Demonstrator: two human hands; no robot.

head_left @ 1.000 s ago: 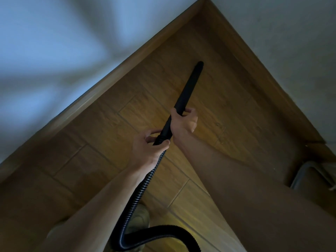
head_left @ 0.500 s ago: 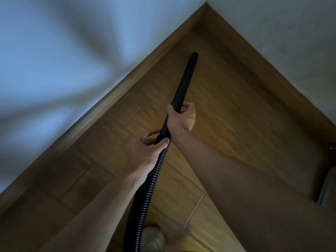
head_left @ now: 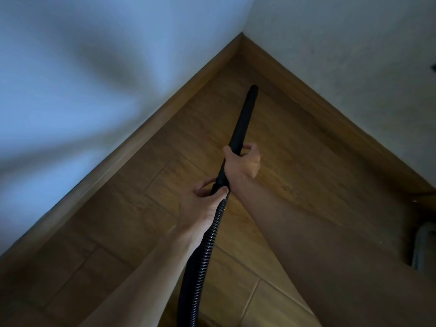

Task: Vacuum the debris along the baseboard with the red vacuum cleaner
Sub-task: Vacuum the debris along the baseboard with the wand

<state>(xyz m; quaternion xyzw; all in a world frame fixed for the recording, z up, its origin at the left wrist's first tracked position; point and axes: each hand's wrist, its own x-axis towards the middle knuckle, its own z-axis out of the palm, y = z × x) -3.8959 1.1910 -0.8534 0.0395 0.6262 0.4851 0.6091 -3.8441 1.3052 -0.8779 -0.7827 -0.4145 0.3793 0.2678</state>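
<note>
wooden floor [head_left: 306,161] | right hand [head_left: 243,165] grips nozzle [head_left: 244,119], tip ahead, maybe touching floor | left hand [head_left: 200,204] grips hose [head_left: 207,244] behind

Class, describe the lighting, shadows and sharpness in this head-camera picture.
Head view: dim, bluish light; soft shadows streak the left wall; nozzle, left hand and right hand look fairly sharp; the grey object at right is too dark to identify.
</note>
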